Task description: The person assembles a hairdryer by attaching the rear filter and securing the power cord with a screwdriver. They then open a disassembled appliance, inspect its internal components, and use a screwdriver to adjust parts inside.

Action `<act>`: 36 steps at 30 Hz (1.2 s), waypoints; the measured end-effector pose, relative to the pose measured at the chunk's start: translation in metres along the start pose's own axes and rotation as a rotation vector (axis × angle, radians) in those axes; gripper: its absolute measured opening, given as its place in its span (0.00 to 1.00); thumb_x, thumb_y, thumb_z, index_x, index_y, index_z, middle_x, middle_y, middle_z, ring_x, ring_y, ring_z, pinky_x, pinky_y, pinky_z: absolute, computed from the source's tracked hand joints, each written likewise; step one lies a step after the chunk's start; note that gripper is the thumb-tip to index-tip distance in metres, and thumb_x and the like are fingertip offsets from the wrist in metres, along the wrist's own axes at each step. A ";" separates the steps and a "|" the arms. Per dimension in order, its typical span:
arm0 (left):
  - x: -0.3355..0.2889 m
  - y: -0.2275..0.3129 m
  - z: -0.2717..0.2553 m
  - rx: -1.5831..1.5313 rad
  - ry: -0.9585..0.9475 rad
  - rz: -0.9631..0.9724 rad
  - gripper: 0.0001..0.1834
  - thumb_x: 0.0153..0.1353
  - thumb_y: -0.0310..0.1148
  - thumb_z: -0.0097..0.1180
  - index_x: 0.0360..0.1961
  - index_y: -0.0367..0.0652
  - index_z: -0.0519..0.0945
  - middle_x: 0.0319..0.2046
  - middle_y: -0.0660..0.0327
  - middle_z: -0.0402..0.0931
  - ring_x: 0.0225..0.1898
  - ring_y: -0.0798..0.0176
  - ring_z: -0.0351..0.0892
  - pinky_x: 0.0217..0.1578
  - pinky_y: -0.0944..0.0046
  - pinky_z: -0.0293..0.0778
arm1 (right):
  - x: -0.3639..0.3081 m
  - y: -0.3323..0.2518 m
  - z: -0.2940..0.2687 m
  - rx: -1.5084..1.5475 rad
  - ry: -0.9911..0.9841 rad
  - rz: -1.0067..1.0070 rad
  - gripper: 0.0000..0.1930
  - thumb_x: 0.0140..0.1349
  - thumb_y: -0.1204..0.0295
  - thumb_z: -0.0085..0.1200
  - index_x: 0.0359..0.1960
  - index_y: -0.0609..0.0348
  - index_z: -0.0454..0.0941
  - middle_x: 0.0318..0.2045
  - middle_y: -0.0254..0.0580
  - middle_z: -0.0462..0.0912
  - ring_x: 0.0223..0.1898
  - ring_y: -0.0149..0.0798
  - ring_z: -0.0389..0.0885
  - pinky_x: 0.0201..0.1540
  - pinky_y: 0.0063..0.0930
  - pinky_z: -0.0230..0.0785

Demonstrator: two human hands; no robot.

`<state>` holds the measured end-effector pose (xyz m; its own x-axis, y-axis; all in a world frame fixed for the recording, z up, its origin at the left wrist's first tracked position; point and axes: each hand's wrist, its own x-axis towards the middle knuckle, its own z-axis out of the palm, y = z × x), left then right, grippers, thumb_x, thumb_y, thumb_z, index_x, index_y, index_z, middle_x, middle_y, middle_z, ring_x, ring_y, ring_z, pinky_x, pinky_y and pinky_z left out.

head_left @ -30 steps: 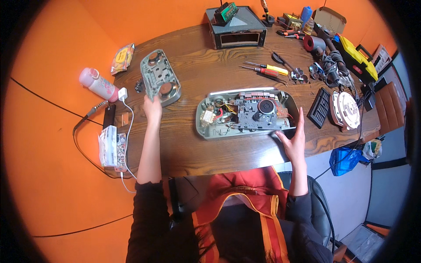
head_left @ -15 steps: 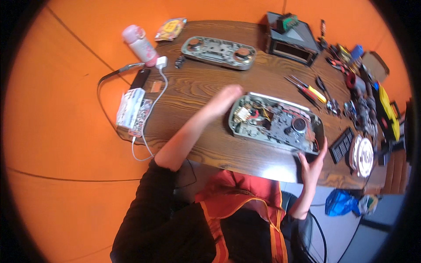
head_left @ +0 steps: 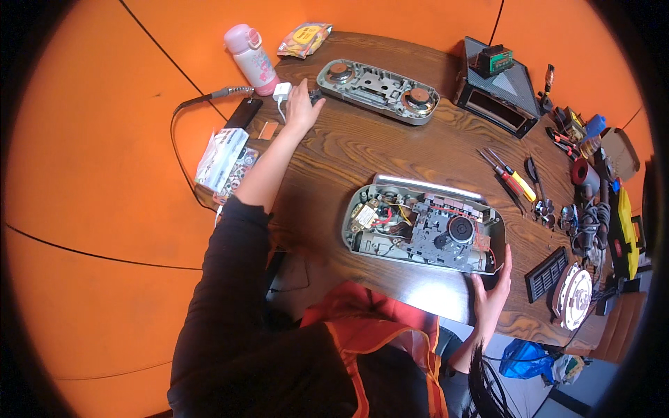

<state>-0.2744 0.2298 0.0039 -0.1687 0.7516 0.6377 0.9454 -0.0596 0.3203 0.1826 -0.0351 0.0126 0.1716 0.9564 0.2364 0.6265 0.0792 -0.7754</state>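
The open housing of a radio-cassette player (head_left: 390,247) lies on the table in front of me, its circuitry, wires and round black part facing up. My right hand (head_left: 493,292) grips its near right corner, thumb on the front side and fingers along the end. Toward the far left, my left hand (head_left: 301,111) is stretched out with thumb and fingers apart. It is at a small dark part (head_left: 315,95), partly hidden by the fingers; contact is unclear. Just right of that hand lies the matching grey casing half with two speakers (head_left: 380,89).
A pink bottle (head_left: 252,63), a snack packet (head_left: 305,40) and a white charger (head_left: 281,91) stand near the left hand. Screwdrivers (head_left: 514,180), a black box (head_left: 498,97), a vent grille (head_left: 546,274) and a round white part (head_left: 574,296) occupy the right side.
My left hand has left the housing's far left corner and moved far left to the small dark part. My right hand stays on the housing. The whole view has shifted.
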 end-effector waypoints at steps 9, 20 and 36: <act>-0.008 0.008 -0.011 0.204 -0.205 -0.202 0.24 0.44 0.34 0.62 0.43 0.38 0.71 0.33 0.46 0.76 0.40 0.44 0.74 0.41 0.49 0.70 | 0.003 0.001 -0.002 0.016 -0.002 0.005 0.44 0.37 0.72 0.67 0.62 0.53 0.60 0.55 0.47 0.70 0.54 0.48 0.69 0.56 0.36 0.59; -0.078 0.113 -0.026 -0.510 -0.559 0.131 0.32 0.42 0.25 0.61 0.53 0.40 0.66 0.31 0.56 0.77 0.38 0.55 0.73 0.43 0.58 0.69 | 0.003 0.008 -0.004 -0.071 -0.029 -0.070 0.43 0.42 0.65 0.65 0.63 0.51 0.57 0.54 0.48 0.72 0.52 0.47 0.71 0.56 0.36 0.59; -0.175 0.117 -0.139 -0.899 -0.647 -0.142 0.28 0.62 0.33 0.47 0.61 0.34 0.57 0.53 0.50 0.66 0.57 0.60 0.63 0.58 0.65 0.55 | -0.030 -0.011 -0.012 -0.022 -0.212 -0.012 0.42 0.44 0.68 0.62 0.63 0.60 0.56 0.52 0.55 0.72 0.54 0.50 0.70 0.56 0.37 0.60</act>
<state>-0.1726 -0.0001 0.0267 0.1654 0.9742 0.1535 0.3396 -0.2024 0.9185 0.1794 -0.0674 0.0209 0.0014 0.9934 0.1150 0.6445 0.0870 -0.7596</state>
